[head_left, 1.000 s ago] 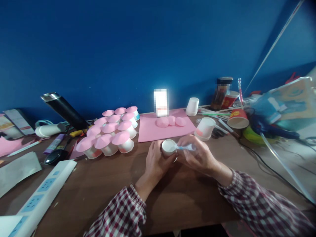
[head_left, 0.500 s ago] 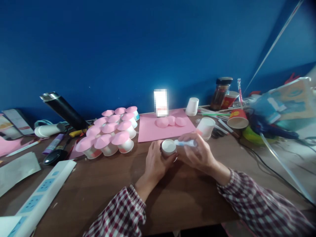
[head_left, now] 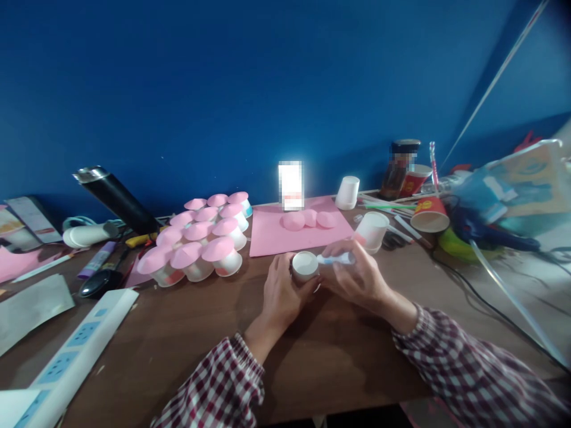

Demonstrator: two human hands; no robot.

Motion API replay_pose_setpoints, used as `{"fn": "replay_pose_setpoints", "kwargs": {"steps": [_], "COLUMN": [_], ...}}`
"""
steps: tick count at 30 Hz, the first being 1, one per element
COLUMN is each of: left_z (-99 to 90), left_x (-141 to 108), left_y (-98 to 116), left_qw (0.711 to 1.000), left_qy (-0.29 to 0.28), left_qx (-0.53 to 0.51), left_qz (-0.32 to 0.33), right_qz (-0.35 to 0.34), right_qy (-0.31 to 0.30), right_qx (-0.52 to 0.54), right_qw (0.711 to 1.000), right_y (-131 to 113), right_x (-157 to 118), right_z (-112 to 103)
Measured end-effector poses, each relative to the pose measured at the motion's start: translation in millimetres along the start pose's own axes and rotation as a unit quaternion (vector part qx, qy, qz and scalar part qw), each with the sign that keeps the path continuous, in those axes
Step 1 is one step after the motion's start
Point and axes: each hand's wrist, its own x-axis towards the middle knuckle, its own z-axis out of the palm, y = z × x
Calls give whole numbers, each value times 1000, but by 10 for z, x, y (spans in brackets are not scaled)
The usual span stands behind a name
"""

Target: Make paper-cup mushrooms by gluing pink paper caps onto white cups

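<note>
Over the brown wooden worktop (head_left: 312, 368), the left hand (head_left: 282, 290) wraps its fingers round a round white paper cup (head_left: 306, 266); the right hand (head_left: 360, 279), fingers pinched on a slim blue-and-white tube (head_left: 336, 259), has eased slightly right, its tip now just by the rim, so work there seems unfinished.

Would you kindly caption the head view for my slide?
Left hand holding a white cup, right hand holding a slim tube beside it.

No readable text or labels.
</note>
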Motion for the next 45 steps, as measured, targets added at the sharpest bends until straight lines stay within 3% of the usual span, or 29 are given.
{"fn": "replay_pose_setpoints", "kwargs": {"steps": [17,27,37,45], "left_z": [-7,-2,1,-15], "left_x": [9,-3,6,12], "left_y": [32,26,14,41], "left_qw": [998,999,1000,1000], "left_qy": [-9,2,10,7], "left_qx": [37,35,15,20], "left_qz": [-40,-31,-21,-22], "right_qz": [-76,-61,22,143], "right_qy": [-22,-35,-1,47], "right_qx": [-31,-20,68,197], "right_qw": [996,997,997,969], "right_y": [14,-26,-13,-61], "right_x": [-26,-3,-41,6], "right_z": [25,-2,45,94]}}
